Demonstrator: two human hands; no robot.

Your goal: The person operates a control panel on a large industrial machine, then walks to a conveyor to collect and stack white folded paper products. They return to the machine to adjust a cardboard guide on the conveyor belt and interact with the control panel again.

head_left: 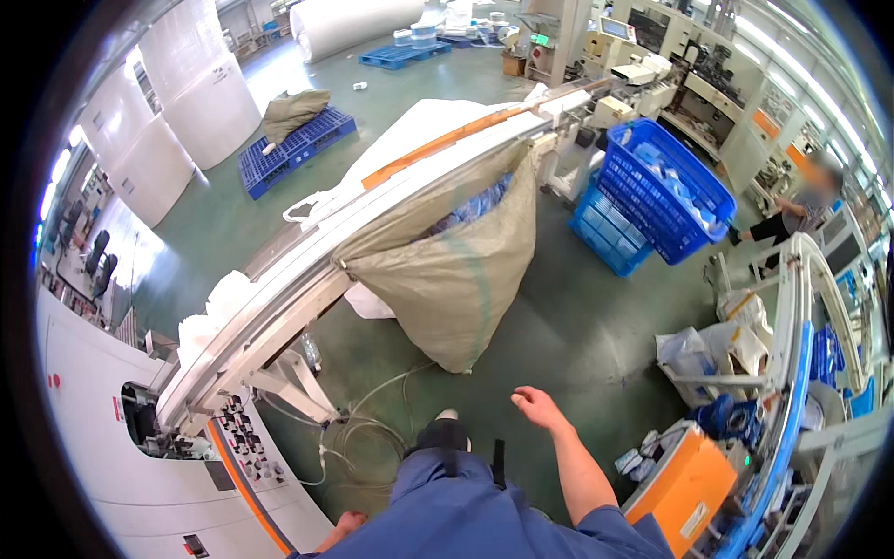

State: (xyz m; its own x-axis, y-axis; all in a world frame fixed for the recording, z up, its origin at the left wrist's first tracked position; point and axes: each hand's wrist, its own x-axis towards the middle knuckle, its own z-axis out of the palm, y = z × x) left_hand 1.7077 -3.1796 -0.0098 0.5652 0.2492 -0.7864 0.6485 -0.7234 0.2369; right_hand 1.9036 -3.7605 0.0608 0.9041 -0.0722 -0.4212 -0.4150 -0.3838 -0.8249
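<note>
My right hand (534, 405) hangs over the floor in front of me, its fingers loosely curled, with nothing seen in it. My left hand (351, 522) is low at the lower edge, close to the white machine; its fingers are too small and partly hidden to read. Neither hand touches anything I can see. Ahead, a big beige woven sack (466, 279) hangs from the side of a long white conveyor rail (270, 303). Its mouth gapes, showing crumpled blue plastic (475, 207) inside.
A white machine (84, 447) stands left, with hoses (358, 438) on the floor. Right are a blue crate (670, 191) on a lighter blue crate (605, 233), an orange box (687, 489) and a curved conveyor (792, 354). Another person (805, 205) stands far right.
</note>
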